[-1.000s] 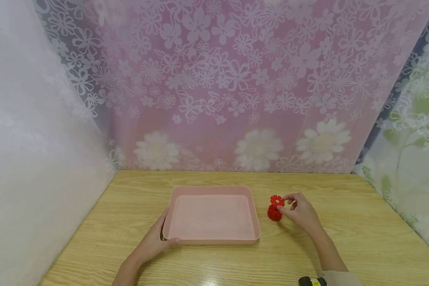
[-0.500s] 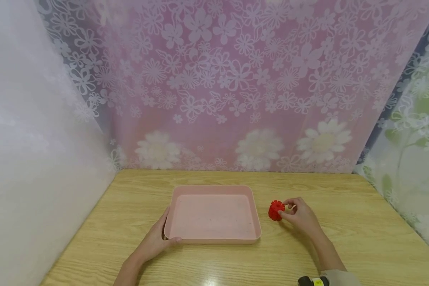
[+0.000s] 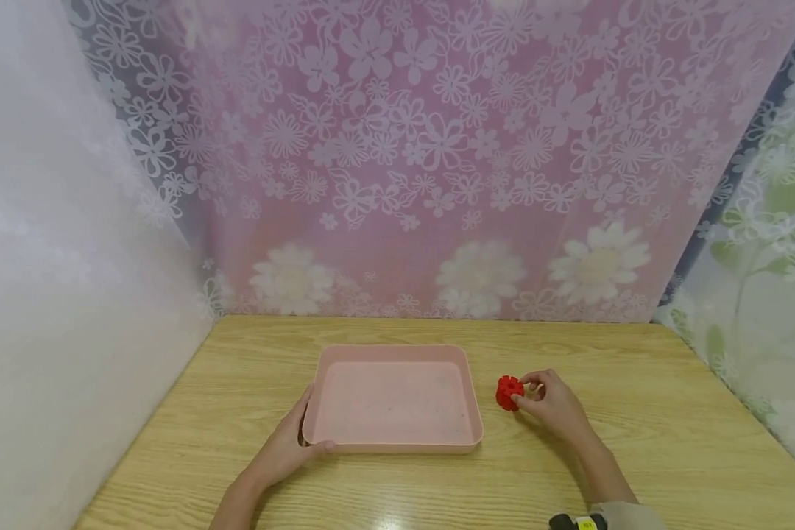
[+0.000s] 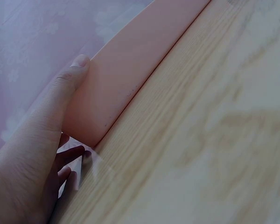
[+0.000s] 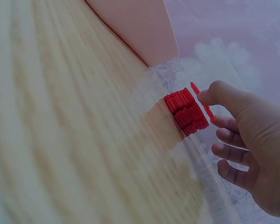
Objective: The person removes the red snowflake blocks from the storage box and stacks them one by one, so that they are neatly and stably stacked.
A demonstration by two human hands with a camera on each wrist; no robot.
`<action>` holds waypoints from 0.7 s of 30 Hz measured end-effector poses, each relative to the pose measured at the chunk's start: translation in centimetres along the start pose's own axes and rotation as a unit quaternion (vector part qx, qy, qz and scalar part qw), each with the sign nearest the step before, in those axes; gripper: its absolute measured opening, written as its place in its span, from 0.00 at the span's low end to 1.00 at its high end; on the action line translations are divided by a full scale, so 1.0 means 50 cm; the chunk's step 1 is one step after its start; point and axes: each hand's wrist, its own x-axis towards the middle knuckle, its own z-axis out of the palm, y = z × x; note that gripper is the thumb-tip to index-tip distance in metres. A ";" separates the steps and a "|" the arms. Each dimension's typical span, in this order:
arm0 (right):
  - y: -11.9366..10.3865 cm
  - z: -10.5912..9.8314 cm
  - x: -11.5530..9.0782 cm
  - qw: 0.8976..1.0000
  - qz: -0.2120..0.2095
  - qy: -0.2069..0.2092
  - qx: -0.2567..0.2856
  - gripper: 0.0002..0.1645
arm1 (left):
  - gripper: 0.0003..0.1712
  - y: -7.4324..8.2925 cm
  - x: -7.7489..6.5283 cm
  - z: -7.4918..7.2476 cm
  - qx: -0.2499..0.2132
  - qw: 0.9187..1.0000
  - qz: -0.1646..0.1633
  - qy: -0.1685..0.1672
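Note:
In the head view, a shallow pink rectangular tray stands on the table. My left hand grips its near left corner, thumb along the front wall and fingers at the left side. To the right of the tray stands a short stack of red notched plastic discs, shaped like flowers. Just above that stack, my right hand pinches one red notched disc between thumb and index finger. A narrow gap shows between this disc and the stack in the right wrist view. The other right fingers are loosely bent.
The wood-grain table reaches back to a pink floral curtain. White sheeting hangs at the left, and a green-and-white floral sheet at the right. A black wrist device shows at the right sleeve.
The right hand has lowered the red disc from behind the stack to just over its top, shifting slightly nearer. The left hand and the tray stay in place.

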 end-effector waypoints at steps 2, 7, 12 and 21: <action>-0.001 0.000 -0.001 1.000 0.000 -0.001 -0.001 0.22 | 0.60 0.001 0.000 0.000 -0.003 1.000 -0.001 0.000; 0.000 0.000 -0.001 1.000 0.002 0.000 -0.005 0.21 | 0.60 0.000 0.001 0.001 0.009 1.000 0.008 0.007; 0.002 -0.001 -0.001 1.000 0.002 0.000 -0.004 0.21 | 0.60 -0.003 0.002 0.001 0.017 1.000 0.015 0.010; 0.007 -0.002 -0.001 1.000 0.007 -0.006 -0.007 0.21 | 0.59 -0.004 0.004 0.002 0.005 1.000 0.017 0.007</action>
